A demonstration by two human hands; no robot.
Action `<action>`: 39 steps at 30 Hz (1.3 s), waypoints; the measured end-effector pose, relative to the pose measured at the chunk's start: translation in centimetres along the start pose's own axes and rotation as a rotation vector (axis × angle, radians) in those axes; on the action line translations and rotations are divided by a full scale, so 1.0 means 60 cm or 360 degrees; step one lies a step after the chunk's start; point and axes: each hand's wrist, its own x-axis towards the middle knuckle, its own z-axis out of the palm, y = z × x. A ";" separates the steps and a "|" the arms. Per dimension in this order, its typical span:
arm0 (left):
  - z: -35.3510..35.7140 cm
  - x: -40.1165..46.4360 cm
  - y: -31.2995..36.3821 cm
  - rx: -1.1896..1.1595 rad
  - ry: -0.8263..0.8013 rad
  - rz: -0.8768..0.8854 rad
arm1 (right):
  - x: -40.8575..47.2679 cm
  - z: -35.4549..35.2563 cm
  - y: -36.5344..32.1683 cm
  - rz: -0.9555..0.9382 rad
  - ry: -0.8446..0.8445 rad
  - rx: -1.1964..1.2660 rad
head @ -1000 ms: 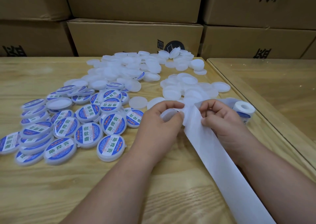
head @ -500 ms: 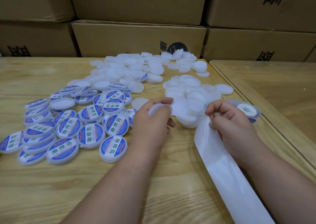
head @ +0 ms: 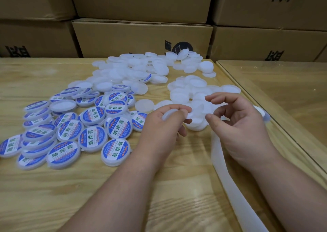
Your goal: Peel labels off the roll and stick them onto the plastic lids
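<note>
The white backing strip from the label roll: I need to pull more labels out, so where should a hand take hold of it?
Pinch the white backing strip across its flat faces, thumb above and finger below, just under the right hand, coming from its right edge. It is a thin, flat ribbon lying loose on the wooden table, and the left hand already holds a plain white plastic lid.

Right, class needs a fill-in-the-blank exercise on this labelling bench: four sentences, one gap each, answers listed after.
1. The left hand pinches a plain white ____.
2. The labelled lids lie on the ____ side of the table.
3. Beside the right hand, a white backing strip trails toward the ____ edge of the table.
4. Behind the table stand stacked cardboard ____.

Missing words: lid; left; near; boxes
</note>
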 end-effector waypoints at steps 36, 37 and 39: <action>0.002 0.003 -0.003 -0.0469 -0.0232 0.0069 | -0.006 0.016 -0.018 0.0591 -0.0276 0.0522; 0.002 0.003 -0.002 -0.0472 -0.0259 0.0071 | -0.007 0.019 -0.019 0.0592 -0.0264 0.0492; 0.003 0.003 -0.002 -0.0455 -0.0298 0.0064 | -0.009 0.022 -0.021 0.0598 -0.0228 0.0479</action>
